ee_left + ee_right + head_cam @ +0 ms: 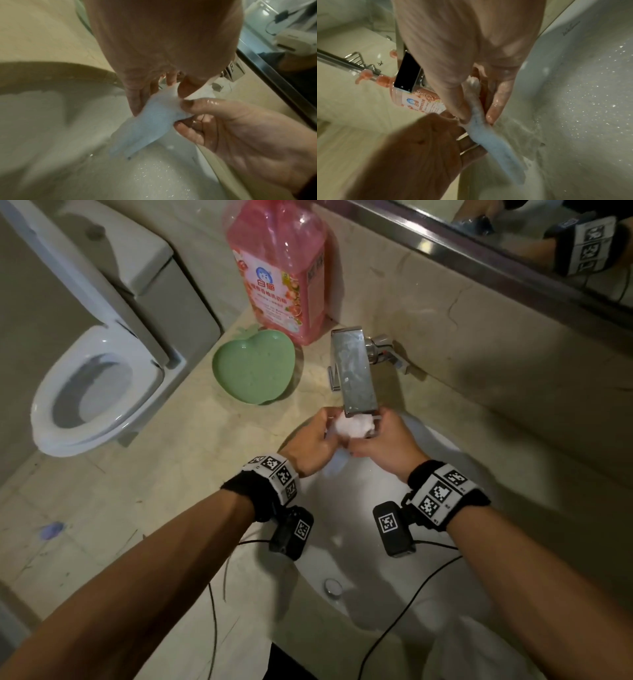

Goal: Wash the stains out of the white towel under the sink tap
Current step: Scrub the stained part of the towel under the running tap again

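Observation:
In the head view both hands hold a small bunched white towel (352, 426) directly under the spout of the flat chrome tap (354, 371), above the white sink basin (455, 474). My left hand (329, 429) grips its left side and my right hand (373, 436) its right side. The left wrist view shows the wet towel (150, 121) hanging down from my left hand (154, 94), with the right hand's thumb and fingers (188, 108) pinching it. Seen from the right wrist, the towel (489, 136) trails down between my right hand (476, 115) and my left hand (462, 142). Both hands look wet.
A large pink detergent bottle (281, 268) and a green apple-shaped dish (253, 368) stand on the beige counter left of the tap. A toilet (92, 385) is further left. The mirror edge (479, 251) runs along the back. Water drops dot the basin around the drain (333, 587).

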Action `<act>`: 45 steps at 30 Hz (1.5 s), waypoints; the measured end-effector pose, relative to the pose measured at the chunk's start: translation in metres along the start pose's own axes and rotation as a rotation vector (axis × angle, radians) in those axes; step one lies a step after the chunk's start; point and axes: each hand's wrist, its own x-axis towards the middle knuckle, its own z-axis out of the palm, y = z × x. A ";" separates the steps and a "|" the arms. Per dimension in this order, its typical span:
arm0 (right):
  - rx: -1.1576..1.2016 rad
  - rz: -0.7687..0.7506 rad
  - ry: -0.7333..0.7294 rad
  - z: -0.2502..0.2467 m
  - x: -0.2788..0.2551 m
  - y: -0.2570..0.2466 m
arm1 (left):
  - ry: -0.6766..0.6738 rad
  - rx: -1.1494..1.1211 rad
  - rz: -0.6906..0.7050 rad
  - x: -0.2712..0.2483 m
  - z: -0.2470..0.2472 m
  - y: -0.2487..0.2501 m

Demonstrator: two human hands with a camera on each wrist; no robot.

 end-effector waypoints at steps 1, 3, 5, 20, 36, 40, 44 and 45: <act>-0.001 -0.023 -0.010 0.002 -0.002 0.001 | -0.023 -0.058 -0.011 -0.001 0.000 0.003; -0.046 -0.072 -0.010 0.003 -0.004 0.004 | -0.070 -0.141 -0.024 -0.001 0.001 0.008; -0.090 -0.108 -0.004 -0.001 -0.006 0.005 | -0.089 -0.178 -0.035 -0.002 0.002 0.008; -0.022 -0.048 0.092 -0.035 -0.003 0.020 | 0.002 -0.452 -0.183 0.011 0.021 0.030; 0.202 0.102 0.034 -0.032 0.002 0.024 | 0.263 -0.032 -0.242 0.016 -0.013 0.013; 0.077 0.074 0.082 -0.035 0.003 0.024 | 0.266 0.346 -0.252 0.013 -0.025 0.008; -0.092 0.026 0.132 -0.038 -0.003 0.021 | 0.233 0.120 -0.263 0.011 -0.025 0.012; -0.109 0.000 0.102 -0.041 -0.005 0.019 | 0.226 0.048 -0.246 0.011 -0.024 0.014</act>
